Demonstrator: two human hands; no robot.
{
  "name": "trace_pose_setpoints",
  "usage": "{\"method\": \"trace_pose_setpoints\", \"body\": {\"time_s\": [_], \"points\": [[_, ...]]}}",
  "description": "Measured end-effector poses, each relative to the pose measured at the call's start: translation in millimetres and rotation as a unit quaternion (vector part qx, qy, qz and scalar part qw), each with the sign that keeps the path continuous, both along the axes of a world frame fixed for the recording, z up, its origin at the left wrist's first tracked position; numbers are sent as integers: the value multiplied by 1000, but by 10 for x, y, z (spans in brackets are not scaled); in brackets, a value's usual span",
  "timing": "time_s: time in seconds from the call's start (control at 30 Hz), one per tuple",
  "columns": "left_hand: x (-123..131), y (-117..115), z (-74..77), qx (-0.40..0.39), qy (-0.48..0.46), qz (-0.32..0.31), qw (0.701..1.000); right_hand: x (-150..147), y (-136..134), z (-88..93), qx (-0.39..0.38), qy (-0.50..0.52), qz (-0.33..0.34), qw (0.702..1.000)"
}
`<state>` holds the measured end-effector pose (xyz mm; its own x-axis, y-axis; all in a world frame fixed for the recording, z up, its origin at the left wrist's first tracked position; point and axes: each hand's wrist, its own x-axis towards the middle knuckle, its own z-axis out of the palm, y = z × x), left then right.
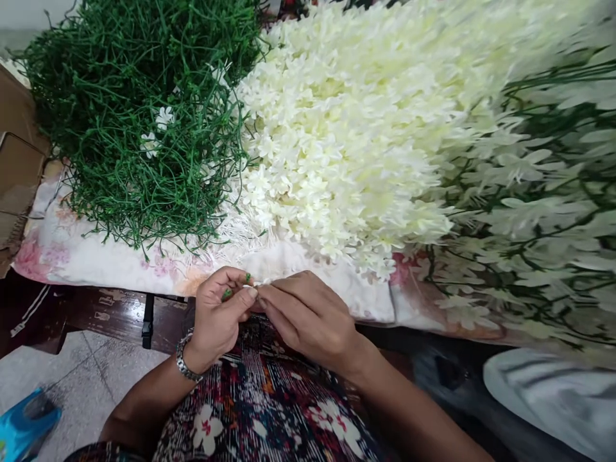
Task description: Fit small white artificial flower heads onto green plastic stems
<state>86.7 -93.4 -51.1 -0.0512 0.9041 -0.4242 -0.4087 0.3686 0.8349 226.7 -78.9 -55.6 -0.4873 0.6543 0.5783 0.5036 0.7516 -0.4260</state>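
My left hand, with a metal watch band on its wrist, is closed in a pinch. Bits of a green plastic stem show between its fingers. My right hand meets it fingertip to fingertip, also pinched, on a small white piece that is mostly covered by the fingers. Just beyond the hands lies a heap of white artificial flower petals. Left of it rises a pile of green artificial stems, with a few white blossoms among them.
A floral cloth covers the work surface. On the left stands a cardboard box. Assembled white flowers on green stems spread along the right side. A blue plastic object is at lower left, beside a black strap buckle.
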Motion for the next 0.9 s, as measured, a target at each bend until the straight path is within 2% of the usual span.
{"method": "trace_pose_setpoints", "body": {"time_s": [0.07,0.13,0.23,0.33,0.43,0.5,0.7,0.9], "points": [[-59,-16,-7,14,7,26,1000,-15,67,2,-35,40,12,999],[-114,-23,-15,28,14,51,998,-28,164,-12,-37,36,-12,999],[-175,-20,-30,34,30,77,996,-79,313,-50,-9,-59,-56,997],[-210,-12,-43,35,50,89,994,-157,395,-73,10,-153,-49,987],[-237,-8,-47,41,58,95,993,-203,400,-72,29,-198,-35,979],[-256,-8,-50,44,60,92,993,-194,379,-71,18,-185,-33,982],[-252,1,-73,49,88,53,993,-20,301,-116,-73,-59,-44,995],[-148,25,-57,65,70,16,995,184,247,-134,-37,-93,-104,990]]}}
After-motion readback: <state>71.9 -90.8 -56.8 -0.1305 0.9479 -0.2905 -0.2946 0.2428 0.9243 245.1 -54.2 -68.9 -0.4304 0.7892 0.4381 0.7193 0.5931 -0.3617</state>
